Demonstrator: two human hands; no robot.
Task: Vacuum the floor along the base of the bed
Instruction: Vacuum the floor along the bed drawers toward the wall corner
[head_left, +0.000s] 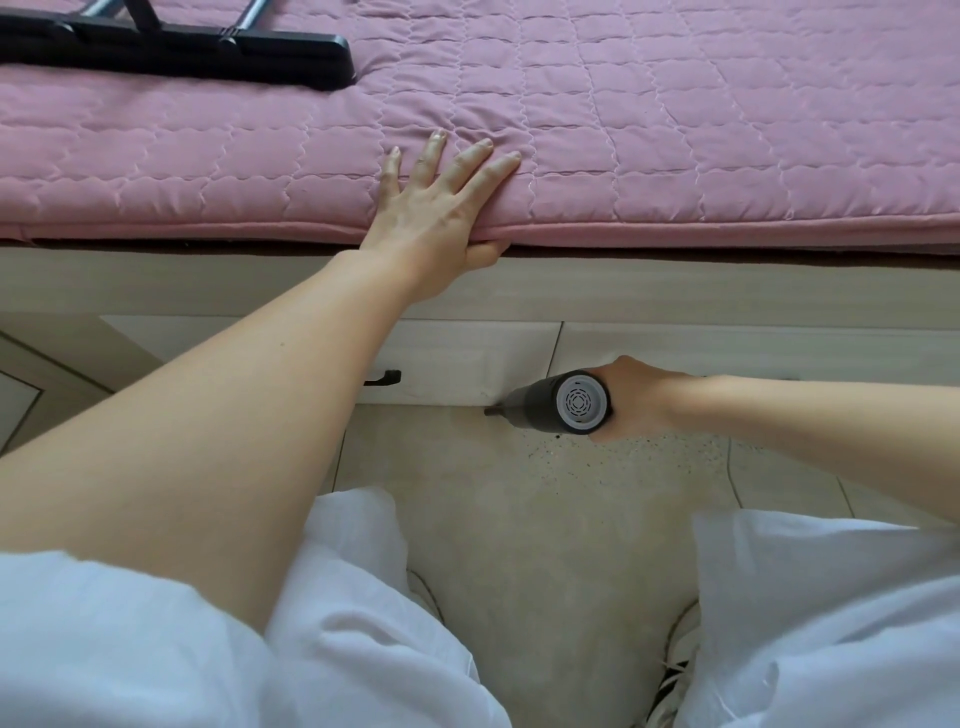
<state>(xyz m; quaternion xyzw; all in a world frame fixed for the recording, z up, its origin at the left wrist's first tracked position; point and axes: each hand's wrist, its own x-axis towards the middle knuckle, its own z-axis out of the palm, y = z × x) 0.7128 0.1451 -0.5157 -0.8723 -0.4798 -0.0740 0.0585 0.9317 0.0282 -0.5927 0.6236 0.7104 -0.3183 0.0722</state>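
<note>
My right hand grips a small dark handheld vacuum with a round white rear grille. Its nozzle tip touches the beige tiled floor right where the floor meets the bed's white drawer front. Dark specks lie scattered on the tile just under and to the right of the vacuum. My left hand rests flat on the edge of the pink quilted mattress cover, fingers spread and straight, thumb hooked under the edge.
A black bar with metal tubes lies on the bed at the top left. The drawer has a black handle. My knees in white cloth fill the bottom of the view. A striped slipper shows between them.
</note>
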